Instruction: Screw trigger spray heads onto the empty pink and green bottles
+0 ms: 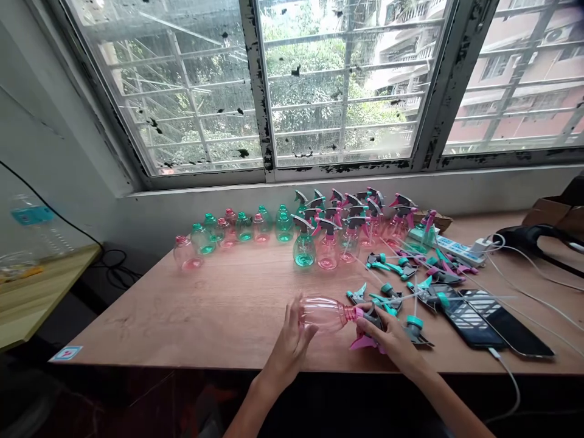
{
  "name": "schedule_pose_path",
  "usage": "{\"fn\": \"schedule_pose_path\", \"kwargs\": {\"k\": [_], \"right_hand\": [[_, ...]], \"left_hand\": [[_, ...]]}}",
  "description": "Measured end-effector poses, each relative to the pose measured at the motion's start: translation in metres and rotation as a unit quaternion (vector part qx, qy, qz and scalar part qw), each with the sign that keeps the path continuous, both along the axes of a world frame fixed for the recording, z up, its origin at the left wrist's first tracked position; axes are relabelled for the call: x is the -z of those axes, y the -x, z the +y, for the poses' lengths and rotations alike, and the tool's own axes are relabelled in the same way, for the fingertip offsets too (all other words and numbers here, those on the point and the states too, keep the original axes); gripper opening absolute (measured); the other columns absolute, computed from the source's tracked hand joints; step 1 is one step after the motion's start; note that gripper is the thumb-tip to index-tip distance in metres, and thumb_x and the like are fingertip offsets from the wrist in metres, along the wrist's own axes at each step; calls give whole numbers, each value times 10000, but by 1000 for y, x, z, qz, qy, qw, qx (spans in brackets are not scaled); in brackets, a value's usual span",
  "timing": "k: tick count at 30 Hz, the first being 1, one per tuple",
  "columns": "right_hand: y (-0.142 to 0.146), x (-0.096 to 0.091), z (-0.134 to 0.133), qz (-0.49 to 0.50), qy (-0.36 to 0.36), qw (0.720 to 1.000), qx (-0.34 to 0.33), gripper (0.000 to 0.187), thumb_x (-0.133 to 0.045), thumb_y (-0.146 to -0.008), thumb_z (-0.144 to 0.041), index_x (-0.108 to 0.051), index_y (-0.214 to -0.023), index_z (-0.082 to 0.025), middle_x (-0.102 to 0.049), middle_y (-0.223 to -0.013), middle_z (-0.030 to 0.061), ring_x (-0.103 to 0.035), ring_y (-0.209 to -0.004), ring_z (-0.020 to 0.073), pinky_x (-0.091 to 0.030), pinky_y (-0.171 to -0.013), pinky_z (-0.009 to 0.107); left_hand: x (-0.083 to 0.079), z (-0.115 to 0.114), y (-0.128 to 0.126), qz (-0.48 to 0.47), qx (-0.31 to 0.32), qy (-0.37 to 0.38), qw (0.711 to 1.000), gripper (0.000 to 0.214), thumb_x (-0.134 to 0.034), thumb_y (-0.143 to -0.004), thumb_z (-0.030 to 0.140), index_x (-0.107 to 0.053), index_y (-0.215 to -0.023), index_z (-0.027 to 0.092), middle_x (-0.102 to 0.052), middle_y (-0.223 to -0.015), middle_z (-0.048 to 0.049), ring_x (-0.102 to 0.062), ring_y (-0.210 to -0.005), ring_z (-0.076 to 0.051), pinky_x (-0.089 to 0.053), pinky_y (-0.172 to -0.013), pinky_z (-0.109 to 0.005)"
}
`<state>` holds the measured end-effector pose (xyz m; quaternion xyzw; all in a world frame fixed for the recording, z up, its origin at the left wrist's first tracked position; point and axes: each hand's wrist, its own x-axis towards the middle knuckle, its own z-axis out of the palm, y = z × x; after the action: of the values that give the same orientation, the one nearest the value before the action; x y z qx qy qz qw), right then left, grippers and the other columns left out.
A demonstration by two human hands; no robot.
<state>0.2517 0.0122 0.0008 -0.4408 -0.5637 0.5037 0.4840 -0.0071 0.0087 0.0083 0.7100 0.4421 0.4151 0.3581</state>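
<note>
A clear pink spray bottle [325,313] lies on its side just above the near edge of the wooden table [219,304]. My left hand [292,340] is wrapped round the bottle's base. My right hand [387,337] grips the grey and pink trigger sprayer head [367,331] at the bottle's neck. Both hands are closed on these parts.
Capless pink and green bottles [219,234] stand in a row at the back left, and bottles with sprayers [347,225] crowd the back middle. Loose sprayer heads [410,274] lie to the right, beside two phones [488,316], a power strip [451,248] and cables.
</note>
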Motion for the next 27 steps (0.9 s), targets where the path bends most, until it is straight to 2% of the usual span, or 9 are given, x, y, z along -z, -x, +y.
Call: {"fn": "schedule_pose_path", "kwargs": {"k": [2, 5, 8, 12, 16, 20, 22, 25, 27], "right_hand": [[1, 0, -1, 35, 19, 999, -12, 394, -699, -860, -572, -614, -1024, -224, -716, -721, 6, -680, -683, 230, -532, -656, 322], [1, -1, -1, 57, 35, 998, -21, 413, -721, -835, -580, -618, -1013, -222, -738, -740, 17, -702, -684, 243, -546, -663, 340], [-2, 1, -1, 62, 40, 997, -28, 457, -757, -818, -542, -626, -1097, -205, -742, -740, 14, -698, -689, 229, -538, -680, 332], [-5, 5, 1, 46, 33, 998, -42, 439, -748, -836, -516, -633, -1103, -187, -730, -709, 10, -683, -678, 219, -527, -676, 333], [-6, 4, 1, 19, 15, 1000, -19, 422, -801, -777, -503, -674, -1038, -197, -709, -753, 1, -664, -674, 202, -526, -644, 314], [-6, 0, 0, -4, -6, 1000, -11, 400, -809, -754, -512, -690, -984, -206, -674, -745, -13, -628, -653, 186, -515, -608, 297], [-6, -1, -1, -24, -27, 999, -12, 372, -807, -756, -511, -697, -951, -214, -660, -757, -15, -616, -669, 183, -513, -609, 291], [-6, 0, -2, -28, -47, 998, -5, 364, -802, -765, -513, -697, -937, -210, -649, -743, -17, -611, -667, 176, -504, -611, 283], [-5, 3, -2, -9, -31, 999, -13, 377, -799, -773, -516, -675, -941, -201, -664, -713, -19, -613, -629, 168, -485, -585, 276]], "left_hand": [[5, 4, -1, -34, 3, 26, 999, 810, -580, -968, 457, -101, -1599, 286, -393, -1585, -154, -439, -1443, -303, -393, -1170, -522], [6, 9, 2, -53, 24, 50, 997, 814, -712, -884, 440, -298, -1559, 253, -508, -1517, -150, -509, -1389, -331, -419, -1155, -510], [1, 8, 5, -51, 21, 52, 997, 752, -754, -856, 411, -412, -1509, 267, -499, -1526, -127, -439, -1437, -339, -327, -1210, -532], [-3, 2, 4, -53, 16, 41, 998, 802, -761, -854, 375, -351, -1538, 289, -415, -1574, -111, -345, -1492, -316, -238, -1249, -520], [-2, 0, 4, -59, 42, 46, 996, 873, -752, -858, 339, -247, -1570, 341, -360, -1618, -100, -421, -1456, -306, -335, -1208, -509], [-2, 1, 2, -93, 52, 73, 992, 1042, -818, -787, 382, -164, -1595, 317, -246, -1678, -116, -325, -1506, -347, -283, -1226, -545], [-4, 3, -1, -111, 61, 85, 988, 1075, -830, -772, 411, -161, -1601, 265, -284, -1660, -154, -369, -1481, -368, -314, -1212, -549], [-4, 5, -3, -113, 85, 92, 986, 951, -792, -820, 394, -249, -1582, 229, -466, -1563, -159, -495, -1403, -350, -408, -1167, -515], [-2, 6, -2, -113, 88, 90, 986, 961, -808, -805, 365, -252, -1579, 245, -468, -1563, -143, -495, -1404, -338, -415, -1164, -497]]}}
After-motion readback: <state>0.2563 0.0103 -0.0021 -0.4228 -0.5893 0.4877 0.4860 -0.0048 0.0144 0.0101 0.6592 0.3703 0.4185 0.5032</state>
